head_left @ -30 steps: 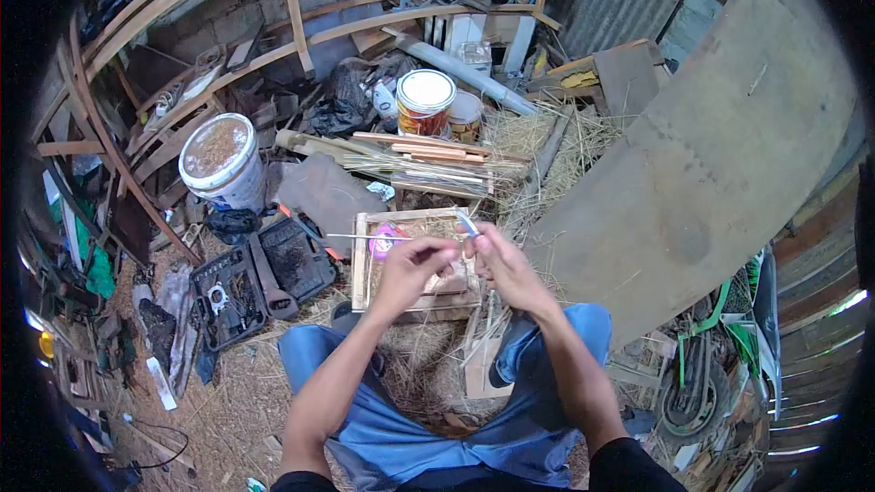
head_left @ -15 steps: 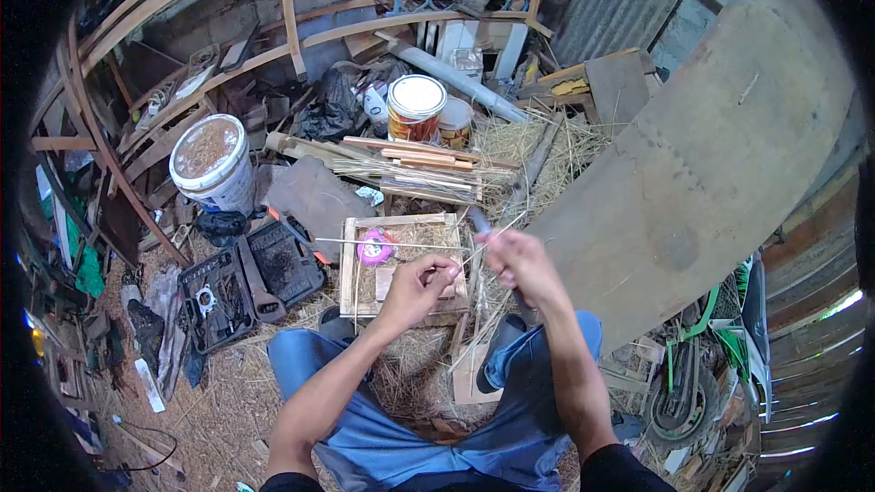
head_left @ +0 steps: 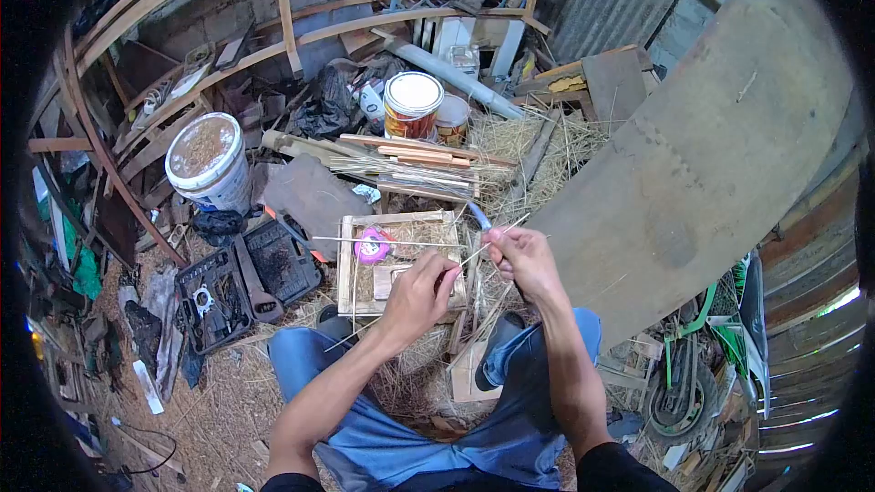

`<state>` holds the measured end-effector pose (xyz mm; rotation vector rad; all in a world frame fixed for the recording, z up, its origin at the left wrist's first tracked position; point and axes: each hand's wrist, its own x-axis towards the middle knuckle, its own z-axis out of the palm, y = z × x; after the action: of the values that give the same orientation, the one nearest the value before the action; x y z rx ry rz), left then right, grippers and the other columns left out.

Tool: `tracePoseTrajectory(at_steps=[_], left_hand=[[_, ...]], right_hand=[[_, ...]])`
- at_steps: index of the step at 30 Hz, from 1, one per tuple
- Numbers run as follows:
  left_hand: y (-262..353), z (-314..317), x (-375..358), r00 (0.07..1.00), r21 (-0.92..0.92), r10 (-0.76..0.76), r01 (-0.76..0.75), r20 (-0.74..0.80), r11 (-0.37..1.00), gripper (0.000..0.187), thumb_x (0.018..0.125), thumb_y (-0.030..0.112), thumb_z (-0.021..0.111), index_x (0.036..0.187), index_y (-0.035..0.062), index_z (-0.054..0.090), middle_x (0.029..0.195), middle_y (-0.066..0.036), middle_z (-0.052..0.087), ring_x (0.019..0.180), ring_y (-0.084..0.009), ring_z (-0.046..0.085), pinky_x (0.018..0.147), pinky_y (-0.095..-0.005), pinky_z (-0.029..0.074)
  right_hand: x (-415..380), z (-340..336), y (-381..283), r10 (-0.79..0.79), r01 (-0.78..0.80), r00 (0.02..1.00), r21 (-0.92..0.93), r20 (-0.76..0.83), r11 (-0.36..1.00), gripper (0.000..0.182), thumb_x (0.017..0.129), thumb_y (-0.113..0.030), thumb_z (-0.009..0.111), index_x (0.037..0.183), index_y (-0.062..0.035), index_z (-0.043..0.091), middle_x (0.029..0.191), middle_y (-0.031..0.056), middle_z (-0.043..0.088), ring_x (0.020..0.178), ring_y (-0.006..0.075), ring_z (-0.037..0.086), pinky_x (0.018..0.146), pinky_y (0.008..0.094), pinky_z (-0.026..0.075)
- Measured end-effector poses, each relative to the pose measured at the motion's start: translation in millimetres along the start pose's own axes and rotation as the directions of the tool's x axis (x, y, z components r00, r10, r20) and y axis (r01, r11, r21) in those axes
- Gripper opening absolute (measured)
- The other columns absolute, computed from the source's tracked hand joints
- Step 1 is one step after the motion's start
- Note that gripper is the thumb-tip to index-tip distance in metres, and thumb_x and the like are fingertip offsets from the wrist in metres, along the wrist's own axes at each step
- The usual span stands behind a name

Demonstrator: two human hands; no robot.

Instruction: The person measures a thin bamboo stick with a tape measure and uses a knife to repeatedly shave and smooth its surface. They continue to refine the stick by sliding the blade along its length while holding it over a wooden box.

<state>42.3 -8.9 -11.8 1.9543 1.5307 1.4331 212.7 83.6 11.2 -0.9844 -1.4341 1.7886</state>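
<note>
We have a thin strip (head_left: 474,256) between our hands, over the right side of the wooden frame (head_left: 345,264), its long axis slanting from near left to far right. Our left hand (head_left: 417,293) pinches it at the nearer side, fingers closed; our right hand (head_left: 526,260) meets it farther out, its fingers closed around what looks like a knife (head_left: 479,215) (the grip is mostly hidden). Neither hand is clearly nearer to the strip, and the blade points away from us, slightly left. Another thin stick (head_left: 383,241) lies across the frame, beside a pink round object (head_left: 371,247). Beyond sits a bundle of sticks (head_left: 401,170); an open toolbox (head_left: 214,301) lies to our left.
</note>
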Motion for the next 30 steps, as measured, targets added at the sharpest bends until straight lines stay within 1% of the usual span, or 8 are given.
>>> tracePoseTrajectory(at_steps=[10, 15, 17, 18, 20, 24, 26, 30], left_hand=[[0, 5, -4, 0.998, 0.052, 0.053, -0.055, 0.030, 0.997, 0.006, 0.086, 0.005, 0.058, 0.087, 0.0012, 0.054, 0.080, -0.015, 0.054, 0.063, -0.0362, 0.058, 0.052, -0.0432, 0.047], [3, 0, -9, 0.996, 0.085, 0.084, -0.084, 0.009, 0.993, 0.008, 0.083, 0.002, 0.062, 0.088, -0.0006, 0.057, 0.074, -0.013, 0.053, 0.060, -0.0288, 0.057, 0.050, -0.0367, 0.044], [9, -8, -12, 0.999, 0.027, 0.037, -0.037, 0.009, 0.999, 0.007, 0.084, 0.003, 0.061, 0.088, -0.0002, 0.056, 0.077, -0.014, 0.054, 0.062, -0.0310, 0.058, 0.052, -0.0380, 0.045], [10, -12, -11, 1.000, -0.028, -0.004, 0.004, 0.009, 1.000, 0.007, 0.085, 0.005, 0.060, 0.087, 0.0002, 0.055, 0.079, -0.015, 0.056, 0.065, -0.0331, 0.059, 0.054, -0.0392, 0.047], [1, -11, -9, 0.999, -0.027, -0.001, 0.000, -0.035, 1.000, 0.006, 0.085, 0.004, 0.061, 0.087, -0.0004, 0.058, 0.075, -0.013, 0.055, 0.061, -0.0275, 0.057, 0.053, -0.0351, 0.045], [-3, -9, -2, 0.997, -0.077, -0.039, 0.034, -0.067, 0.996, 0.006, 0.086, 0.004, 0.061, 0.088, -0.0017, 0.062, 0.072, -0.011, 0.057, 0.058, -0.0177, 0.055, 0.052, -0.0286, 0.042], [-2, -9, -2, 0.989, -0.173, -0.146, 0.146, 0.010, 0.974, 0.009, 0.088, 0.007, 0.061, 0.088, -0.0015, 0.063, 0.072, -0.005, 0.058, 0.060, -0.0090, 0.053, 0.054, -0.0247, 0.041], [-12, -12, 1, 0.960, -0.248, -0.255, 0.277, 0.119, 0.928, 0.011, 0.089, 0.010, 0.061, 0.088, -0.0006, 0.063, 0.072, -0.001, 0.059, 0.062, -0.0055, 0.051, 0.055, -0.0228, 0.040]], right_hand=[[3, -13, -2, -0.001, -0.004, 0.987, -0.031, -0.162, 1.000, 0.023, 0.091, -0.020, 0.061, 0.093, 0.0029, 0.062, 0.062, -0.0017, 0.051, 0.046, 0.0028, 0.037, 0.041, 0.0177, 0.026], [7, -45, -10, -0.018, 0.010, 0.958, -0.027, -0.287, 1.000, 0.023, 0.092, -0.022, 0.059, 0.089, 0.0009, 0.061, 0.061, -0.0030, 0.049, 0.046, 0.0019, 0.037, 0.040, 0.0176, 0.026], [12, -79, -2, -0.254, 0.294, 0.781, -0.023, -0.571, 0.956, 0.026, 0.093, -0.025, 0.058, 0.092, 0.0002, 0.058, 0.061, -0.0039, 0.046, 0.046, 0.0013, 0.036, 0.039, 0.0175, 0.026], [10, -77, -2, -0.255, 0.298, 0.779, -0.019, -0.573, 0.954, 0.026, 0.093, -0.025, 0.058, 0.092, 0.0002, 0.058, 0.061, -0.0039, 0.046, 0.046, 0.0013, 0.036, 0.039, 0.0175, 0.026], [7, -72, -2, -0.209, 0.270, 0.880, 0.089, -0.427, 0.959, 0.031, 0.093, -0.028, 0.056, 0.106, 0.0007, 0.056, 0.062, -0.0046, 0.045, 0.047, 0.0011, 0.037, 0.039, 0.0162, 0.026], [-22, 14, -21, -0.154, 0.154, 0.988, 0.021, 0.004, 0.988, 0.041, 0.093, -0.026, 0.058, 0.124, 0.0002, 0.051, 0.064, -0.0035, 0.049, 0.052, 0.0015, 0.041, 0.043, 0.0143, 0.028], [-11, 32, 3, -0.153, 0.152, 0.988, 0.045, 0.019, 0.987, 0.034, 0.094, -0.027, 0.056, 0.116, -0.0002, 0.055, 0.062, -0.0022, 0.048, 0.048, 0.0021, 0.036, 0.041, 0.0167, 0.028], [-4, 19, 5, -0.157, 0.156, 0.987, 0.035, 0.024, 0.987, 0.020, 0.093, -0.018, 0.057, 0.099, 0.0003, 0.062, 0.064, -0.0019, 0.051, 0.053, 0.0032, 0.042, 0.045, 0.0182, 0.029]])
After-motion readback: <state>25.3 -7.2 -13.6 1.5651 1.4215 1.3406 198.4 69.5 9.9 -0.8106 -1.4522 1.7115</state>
